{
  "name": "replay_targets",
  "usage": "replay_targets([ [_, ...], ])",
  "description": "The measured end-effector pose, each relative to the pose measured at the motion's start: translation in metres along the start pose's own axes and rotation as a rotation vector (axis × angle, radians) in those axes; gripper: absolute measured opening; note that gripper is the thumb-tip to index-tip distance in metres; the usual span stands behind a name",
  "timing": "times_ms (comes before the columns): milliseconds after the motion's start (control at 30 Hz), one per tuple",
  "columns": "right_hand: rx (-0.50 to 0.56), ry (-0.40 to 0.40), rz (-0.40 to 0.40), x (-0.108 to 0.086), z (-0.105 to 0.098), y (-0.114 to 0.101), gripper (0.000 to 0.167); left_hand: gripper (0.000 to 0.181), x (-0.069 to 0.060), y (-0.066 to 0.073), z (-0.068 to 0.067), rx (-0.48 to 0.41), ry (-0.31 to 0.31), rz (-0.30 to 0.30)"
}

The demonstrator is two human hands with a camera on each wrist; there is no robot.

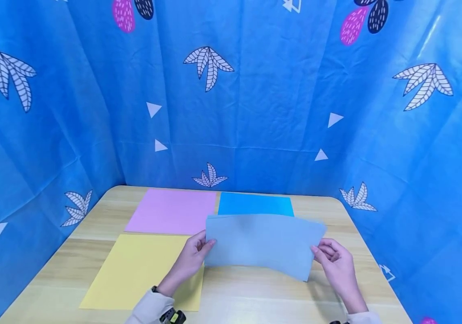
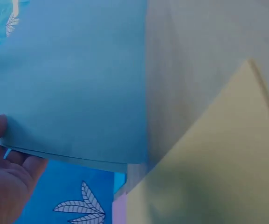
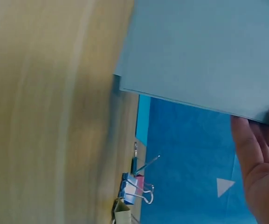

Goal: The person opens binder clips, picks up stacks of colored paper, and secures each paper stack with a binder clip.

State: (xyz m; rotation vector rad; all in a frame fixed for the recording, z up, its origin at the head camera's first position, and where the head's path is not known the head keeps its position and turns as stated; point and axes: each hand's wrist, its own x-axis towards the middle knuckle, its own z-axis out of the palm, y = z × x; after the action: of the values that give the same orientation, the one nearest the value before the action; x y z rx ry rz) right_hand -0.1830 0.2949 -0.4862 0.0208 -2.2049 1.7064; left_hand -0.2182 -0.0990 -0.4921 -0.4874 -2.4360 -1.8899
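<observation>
A few light blue paper sheets [image 1: 261,245] are held up above the table by both hands, their edges slightly offset. My left hand [image 1: 190,258] pinches the left edge, thumb on the near face and fingers behind. At the opposite edge, my right hand [image 1: 338,265] pinches the sheets between thumb and fingers. The lower right corner hangs down a little. Both wrist views show more than one layer along the paper's edge [image 2: 69,156]. Yellow paper [image 1: 142,270] lies on the table beside my left hand, partly under the forearm.
Pink paper [image 1: 174,211] lies at the back left of the wooden table [image 1: 251,297]. Brighter blue paper [image 1: 255,204] sits beside it, partly hidden by the held sheets. Several binder clips [image 3: 133,186] appear in the right wrist view. A blue patterned curtain [image 1: 271,112] surrounds the table.
</observation>
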Motion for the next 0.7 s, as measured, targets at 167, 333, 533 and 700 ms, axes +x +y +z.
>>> replay_targets([
  [167, 0.007, 0.033, -0.092, -0.002, 0.000, -0.002, 0.013, 0.038, -0.001, 0.004, 0.002, 0.014, 0.021, 0.018],
  [333, -0.042, 0.086, -0.130, -0.005, 0.000, -0.005, 0.011, 0.039, 0.001, 0.007, 0.004, 0.013, -0.003, 0.047],
  [533, -0.064, 0.081, -0.107, -0.012, 0.000, -0.001, 0.012, 0.040, 0.000, -0.004, 0.009, 0.007, -0.046, -0.009],
  [700, -0.046, 0.073, -0.104, -0.014, 0.003, 0.001, 0.019, 0.037, 0.000, -0.010, 0.007, 0.023, -0.018, -0.014],
])
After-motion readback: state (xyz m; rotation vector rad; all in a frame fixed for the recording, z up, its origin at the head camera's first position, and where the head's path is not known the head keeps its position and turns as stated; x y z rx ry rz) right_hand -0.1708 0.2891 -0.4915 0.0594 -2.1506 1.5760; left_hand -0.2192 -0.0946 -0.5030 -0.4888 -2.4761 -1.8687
